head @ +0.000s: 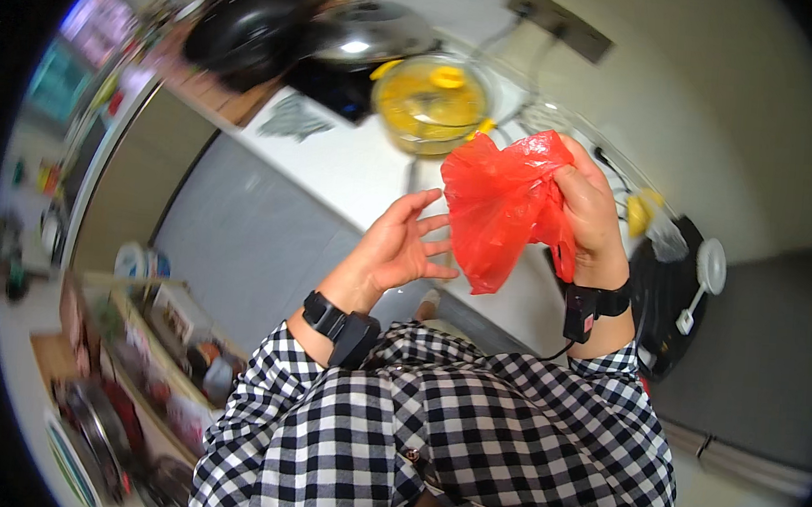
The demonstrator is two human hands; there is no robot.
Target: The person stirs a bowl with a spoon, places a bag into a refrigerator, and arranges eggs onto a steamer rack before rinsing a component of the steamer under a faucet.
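Note:
A crumpled red plastic bag (pixel 498 203) is gripped near its top right by my right hand (pixel 585 209), between thumb and fingers. The bag hangs partly spread over the edge of the white counter (pixel 327 170). Just left of it, my left hand (pixel 406 246) is spread with the palm showing and fingertips beside the bag; it holds nothing. Behind the bag stands a round glass pot (pixel 430 107) with yellow handles and a see-through lid, with yellow contents visible through it.
A black wok (pixel 249 27) and a domed metal lid (pixel 372 32) are at the back left. A grey cloth (pixel 294 118) lies on the counter. A wall socket strip (pixel 562 23) has cords plugged in. Shelves with assorted goods (pixel 159 349) stand at lower left.

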